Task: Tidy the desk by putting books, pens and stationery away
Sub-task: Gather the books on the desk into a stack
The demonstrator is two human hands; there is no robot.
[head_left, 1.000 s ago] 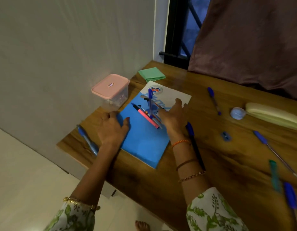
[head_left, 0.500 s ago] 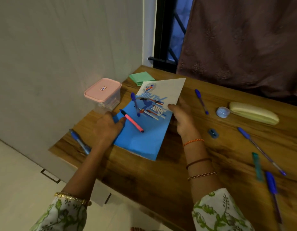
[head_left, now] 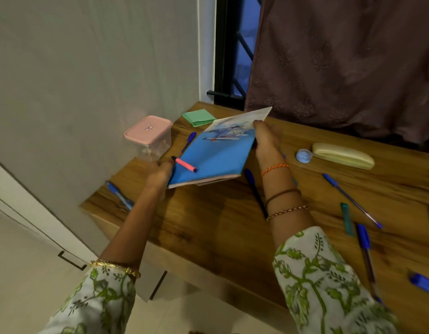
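Note:
A blue notebook (head_left: 215, 155) with a printed cover is lifted and tilted above the wooden desk (head_left: 208, 225). My left hand (head_left: 160, 173) grips its near left corner and my right hand (head_left: 266, 138) grips its right edge. A pink marker (head_left: 184, 164) lies on the cover near my left hand. A blue pen (head_left: 188, 141) lies by the notebook's left edge. A dark pen (head_left: 255, 191) rests on the desk under my right wrist.
A pink-lidded clear box (head_left: 149, 136) and a green folded cloth (head_left: 199, 117) stand at the back left. A yellow pencil case (head_left: 342, 155), a small blue tub (head_left: 304, 155), a green ruler (head_left: 347, 219) and several blue pens (head_left: 350, 198) lie at the right. Another pen (head_left: 119, 195) is near the left edge.
Both hands have taken hold of the notebook and raised it off the desk, tilting it. The blue pen slid off the cover to the left; the pink marker slid towards my left hand.

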